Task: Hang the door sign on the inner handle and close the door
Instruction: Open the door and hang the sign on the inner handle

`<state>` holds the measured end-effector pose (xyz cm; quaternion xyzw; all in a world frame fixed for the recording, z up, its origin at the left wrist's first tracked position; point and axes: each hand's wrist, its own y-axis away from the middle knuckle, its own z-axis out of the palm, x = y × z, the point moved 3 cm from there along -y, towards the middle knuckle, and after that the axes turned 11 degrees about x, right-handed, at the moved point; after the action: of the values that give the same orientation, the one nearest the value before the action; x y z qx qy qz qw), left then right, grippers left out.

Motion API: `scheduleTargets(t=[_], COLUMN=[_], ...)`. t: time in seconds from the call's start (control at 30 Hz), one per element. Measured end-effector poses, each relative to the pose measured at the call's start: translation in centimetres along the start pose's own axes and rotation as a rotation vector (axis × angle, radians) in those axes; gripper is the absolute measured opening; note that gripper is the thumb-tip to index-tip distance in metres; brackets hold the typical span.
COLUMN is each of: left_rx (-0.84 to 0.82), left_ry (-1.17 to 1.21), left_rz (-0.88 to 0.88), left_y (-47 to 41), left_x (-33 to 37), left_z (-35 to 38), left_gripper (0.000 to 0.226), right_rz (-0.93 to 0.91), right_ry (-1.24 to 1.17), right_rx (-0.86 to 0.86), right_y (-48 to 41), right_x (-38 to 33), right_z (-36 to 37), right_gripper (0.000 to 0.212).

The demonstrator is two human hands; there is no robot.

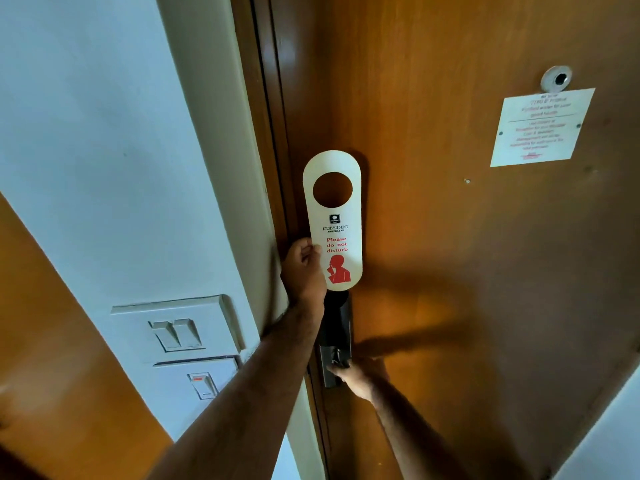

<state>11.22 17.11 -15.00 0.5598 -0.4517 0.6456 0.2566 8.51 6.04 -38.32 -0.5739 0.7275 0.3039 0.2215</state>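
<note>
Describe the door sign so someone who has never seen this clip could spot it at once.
Start at the brown wooden door and go to its left edge, just above the dark lock plate. The left hand holds a cream, round-ended door sign upright there. Unlike the rectangular notice under the peephole, it has a round hole and red "Please do not disturb" lettering.

The door sign stands upright in front of the door, near its left edge and just above the lock plate, with the left hand gripping its lower left side. Lower down, the right hand is at the handle on the bottom part of that plate. The peephole sits high on the right of the door with the notice directly below it, while the switch panels lie on the wall left of the door frame, one above the other
</note>
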Motion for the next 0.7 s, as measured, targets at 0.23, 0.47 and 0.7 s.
scheduleTargets(t=[0.23, 0.47, 0.7], left_rx=[0.004, -0.027, -0.116], left_ry=[-0.011, -0.014, 0.068], left_rz=[0.003, -0.012, -0.044], left_y=[0.2, 1.1, 2.7], left_x=[0.2, 0.6, 0.2], left_z=[0.0, -0.9, -2.3], left_gripper=[0.022, 0.025, 0.023], right_rz=[0.035, -0.028, -0.183], right_ry=[-0.171, 0.178, 0.608], right_rx=[0.043, 0.269, 0.574], right_y=[0.7, 4.1, 7.2], right_x=[0.5, -1.3, -1.3], right_z=[0.1, -0.5, 1.6], right_gripper=[0.035, 0.078, 0.070])
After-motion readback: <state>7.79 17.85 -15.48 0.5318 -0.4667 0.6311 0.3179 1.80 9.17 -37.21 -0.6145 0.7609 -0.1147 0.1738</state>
